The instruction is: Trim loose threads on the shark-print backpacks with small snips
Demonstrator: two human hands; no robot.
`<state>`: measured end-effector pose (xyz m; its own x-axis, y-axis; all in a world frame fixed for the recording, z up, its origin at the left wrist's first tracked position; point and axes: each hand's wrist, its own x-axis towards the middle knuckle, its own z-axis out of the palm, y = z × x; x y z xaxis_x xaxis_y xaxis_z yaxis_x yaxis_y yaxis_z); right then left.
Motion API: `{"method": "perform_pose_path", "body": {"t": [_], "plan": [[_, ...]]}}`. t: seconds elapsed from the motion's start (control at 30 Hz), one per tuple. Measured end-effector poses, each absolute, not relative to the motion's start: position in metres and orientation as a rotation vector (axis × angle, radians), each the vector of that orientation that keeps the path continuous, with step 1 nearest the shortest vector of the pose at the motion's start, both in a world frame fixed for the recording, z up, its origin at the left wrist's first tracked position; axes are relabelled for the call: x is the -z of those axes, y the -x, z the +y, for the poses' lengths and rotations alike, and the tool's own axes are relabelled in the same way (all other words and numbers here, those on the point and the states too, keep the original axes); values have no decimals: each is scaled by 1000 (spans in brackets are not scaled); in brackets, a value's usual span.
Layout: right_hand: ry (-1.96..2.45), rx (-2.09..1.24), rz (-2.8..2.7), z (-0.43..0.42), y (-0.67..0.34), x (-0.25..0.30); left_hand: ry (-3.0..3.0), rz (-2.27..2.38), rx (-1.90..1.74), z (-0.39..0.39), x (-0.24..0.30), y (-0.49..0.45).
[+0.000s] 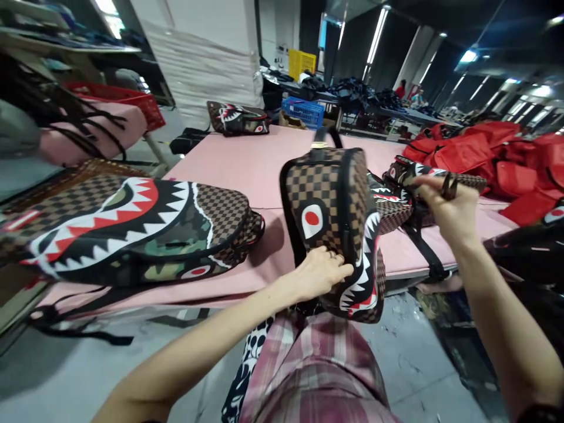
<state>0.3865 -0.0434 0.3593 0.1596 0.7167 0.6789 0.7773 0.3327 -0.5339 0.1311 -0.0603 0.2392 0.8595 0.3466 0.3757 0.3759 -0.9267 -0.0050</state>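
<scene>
A brown checkered backpack with a shark-mouth print (335,217) stands upright at the near edge of the pink table (255,164), over my lap. My left hand (321,271) rests against its lower front, fingers curled onto the fabric. My right hand (445,202) is raised to the right of it, closed around a dark strap that runs down to the table edge. More backpacks of the same print (405,188) lie behind my right hand.
A stack of shark-print backpacks (132,229) lies on the table's left. Another backpack (238,118) sits at the far end. Red bags (497,155) pile up on the right. Blue (304,111) and yellow (302,61) crates stand behind. Grey floor lies below.
</scene>
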Motion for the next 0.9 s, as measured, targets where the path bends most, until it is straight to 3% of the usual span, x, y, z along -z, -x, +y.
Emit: {"method": "perform_pose_path", "body": {"t": [0.27, 0.5, 0.7, 0.8, 0.9], "plan": [[1428, -638, -1589, -96, -371, -231, 3163, -820, 762, -34, -239, -137], [1457, -880, -1738, -72, -353, -205, 3234, -1709, 1320, -44, -163, -117], [1543, -1137, -2024, -66, -336, -155, 2688, -2393, 1773, -96, -82, -94], [1598, -1119, -2091, -67, -334, -145, 2156, -2636, 1955, -108, -72, -75], [1651, -995, -2163, -66, -330, -150, 1830, -2551, 2081, -101, -78, -64]]}}
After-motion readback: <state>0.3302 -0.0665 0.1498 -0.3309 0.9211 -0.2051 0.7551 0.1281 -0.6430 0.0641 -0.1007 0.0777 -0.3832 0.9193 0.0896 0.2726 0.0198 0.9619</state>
